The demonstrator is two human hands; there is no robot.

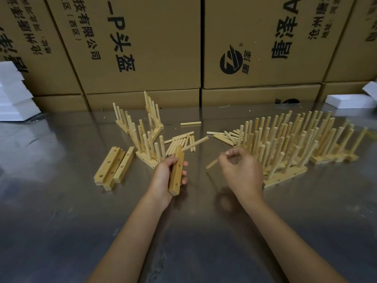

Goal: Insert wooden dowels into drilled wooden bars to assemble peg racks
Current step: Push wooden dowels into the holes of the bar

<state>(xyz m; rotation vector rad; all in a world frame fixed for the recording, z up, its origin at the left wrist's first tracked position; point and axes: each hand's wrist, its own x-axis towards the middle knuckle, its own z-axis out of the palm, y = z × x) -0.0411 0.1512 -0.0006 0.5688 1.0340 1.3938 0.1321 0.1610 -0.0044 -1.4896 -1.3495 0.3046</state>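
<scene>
Drilled wooden bar (176,174) sat just left of centre frame, tilted near upright, one dowel (195,144) already stuck in its top hole, pointing to 2 o'clock. Left hand (166,176) wrapped around the bar. Right hand (240,170) at 3 o'clock of it, fingers curled, pinching a blurred loose dowel (212,163). Loose dowels (181,142) at 12 o'clock on the metal table (61,211). Empty bars (113,167) at 9 o'clock, finished peg racks (289,144) at 2 o'clock, more racks (142,131) at 11 o'clock. Cardboard boxes (142,48) behind.
</scene>
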